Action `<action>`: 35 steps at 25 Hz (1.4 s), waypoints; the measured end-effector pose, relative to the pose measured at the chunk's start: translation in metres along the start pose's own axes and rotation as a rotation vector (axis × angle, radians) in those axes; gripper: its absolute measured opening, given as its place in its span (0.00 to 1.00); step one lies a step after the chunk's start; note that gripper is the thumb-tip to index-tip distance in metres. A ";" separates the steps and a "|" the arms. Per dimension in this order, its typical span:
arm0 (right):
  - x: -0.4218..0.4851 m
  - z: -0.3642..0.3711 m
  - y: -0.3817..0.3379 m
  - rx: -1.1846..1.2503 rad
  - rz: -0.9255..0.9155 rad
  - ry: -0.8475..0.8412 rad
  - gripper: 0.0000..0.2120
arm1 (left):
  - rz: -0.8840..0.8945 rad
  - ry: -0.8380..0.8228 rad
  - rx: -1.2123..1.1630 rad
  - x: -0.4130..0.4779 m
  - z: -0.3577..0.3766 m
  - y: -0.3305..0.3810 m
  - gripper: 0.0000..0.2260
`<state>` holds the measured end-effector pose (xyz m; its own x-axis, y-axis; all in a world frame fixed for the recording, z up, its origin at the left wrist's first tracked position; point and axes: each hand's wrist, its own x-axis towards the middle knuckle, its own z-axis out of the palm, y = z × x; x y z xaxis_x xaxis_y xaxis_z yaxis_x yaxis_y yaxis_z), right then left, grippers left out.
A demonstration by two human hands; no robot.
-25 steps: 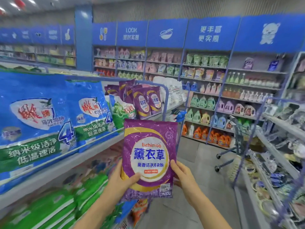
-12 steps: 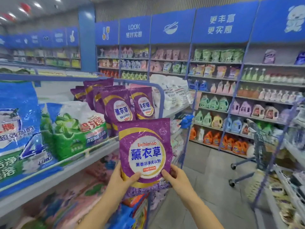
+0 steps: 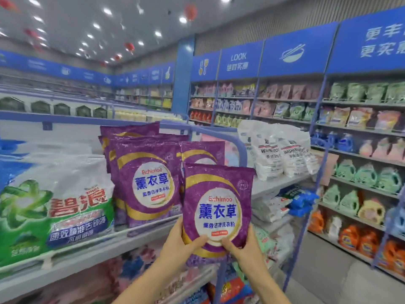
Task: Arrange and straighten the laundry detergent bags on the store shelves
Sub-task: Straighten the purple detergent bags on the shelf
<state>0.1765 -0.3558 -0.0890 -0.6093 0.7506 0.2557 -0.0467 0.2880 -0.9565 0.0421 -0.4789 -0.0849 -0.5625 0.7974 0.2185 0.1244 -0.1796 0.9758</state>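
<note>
I hold a purple Eichimoo detergent bag [image 3: 217,207] upright in front of me. My left hand [image 3: 182,244] grips its lower left corner and my right hand [image 3: 245,249] its lower right corner. Just behind and to the left, several matching purple bags [image 3: 146,172] stand on the upper shelf [image 3: 92,253], the front one leaning a little. The held bag overlaps the rightmost shelved purple bag [image 3: 203,152]. A large green-and-white detergent bag [image 3: 59,205] stands left of the purple row.
White washing-powder bags [image 3: 276,150] sit at the shelf end to the right, behind a blue frame post [image 3: 241,150]. More bags fill the lower shelf [image 3: 135,270]. Across the aisle, wall shelves hold detergent bottles [image 3: 355,235]. Grey floor [image 3: 328,281] lies at the lower right.
My view has moved along the shelf toward the purple row. The held bag has risen and come close to the shelved purple bags. Both hands keep their grip.
</note>
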 end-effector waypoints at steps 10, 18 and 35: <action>0.124 -0.016 0.026 0.154 -0.118 0.046 0.34 | 0.263 0.465 0.273 0.158 -0.018 0.073 0.26; 0.170 -0.012 0.045 0.200 -0.114 -0.067 0.40 | -0.049 0.687 0.037 0.213 -0.008 0.036 0.29; 0.196 -0.042 0.040 0.236 -0.118 -0.073 0.17 | 0.059 0.795 0.036 0.234 -0.004 0.036 0.10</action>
<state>0.0880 -0.1722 -0.0711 -0.6439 0.6726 0.3647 -0.2985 0.2181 -0.9292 -0.0880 -0.3012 0.0009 -0.9670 0.1348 0.2160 0.1907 -0.1792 0.9652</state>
